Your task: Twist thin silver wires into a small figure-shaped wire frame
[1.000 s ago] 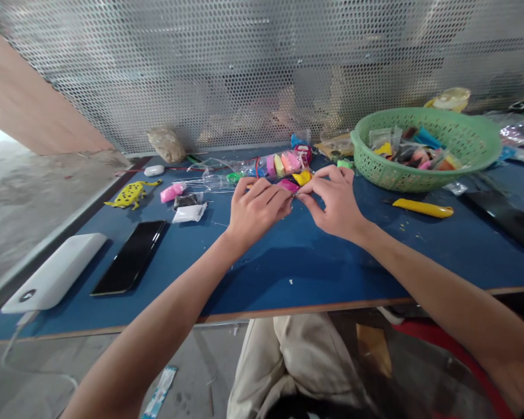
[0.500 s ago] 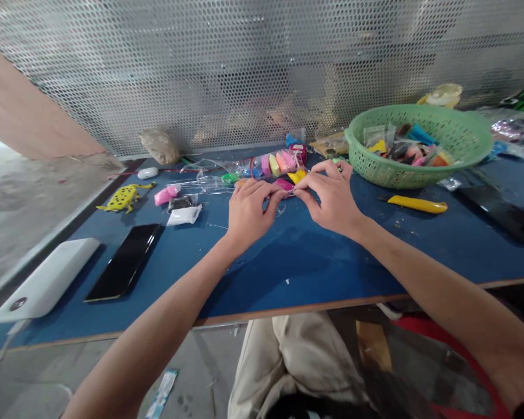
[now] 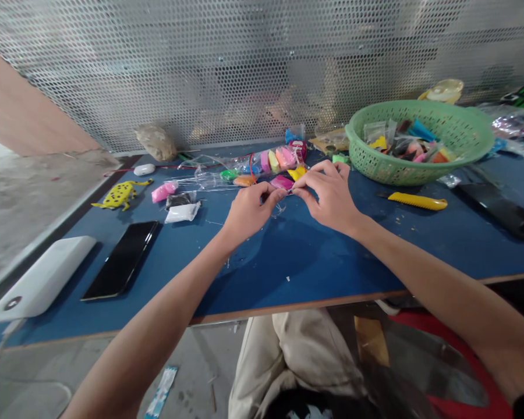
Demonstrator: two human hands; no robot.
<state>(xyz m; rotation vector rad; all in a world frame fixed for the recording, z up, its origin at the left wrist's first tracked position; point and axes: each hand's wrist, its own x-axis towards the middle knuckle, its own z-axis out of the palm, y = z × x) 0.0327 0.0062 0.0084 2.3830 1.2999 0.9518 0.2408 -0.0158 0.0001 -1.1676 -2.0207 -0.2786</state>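
Just over the blue table, my left hand (image 3: 251, 209) and my right hand (image 3: 327, 195) face each other, fingertips almost meeting. Both pinch the near edge of a small magenta clay packet (image 3: 282, 182), whose clear wrapper catches the light between them. A yellow packet (image 3: 297, 173) is right behind my right fingertips. Beyond my left hand lie an orange packet (image 3: 244, 181), a green packet (image 3: 228, 174) and a clear sleeve of pink and yellow clay pieces (image 3: 273, 161). Farther left are a pink packet (image 3: 164, 191), a black one (image 3: 181, 200) and a white one (image 3: 183, 212).
A green basket (image 3: 362, 166) of small packets stands at the back right, with a yellow cutter knife (image 3: 417, 201) before it. On the left are a spotted yellow toy (image 3: 121, 195), a black phone (image 3: 121, 262) and a white power bank (image 3: 43, 279). Perforated metal (image 3: 244, 70) rises behind.
My left fingers have curled in more, uncovering the orange packet behind them. Both hands keep their pinch at nearly the same spot; the view has shifted slightly.
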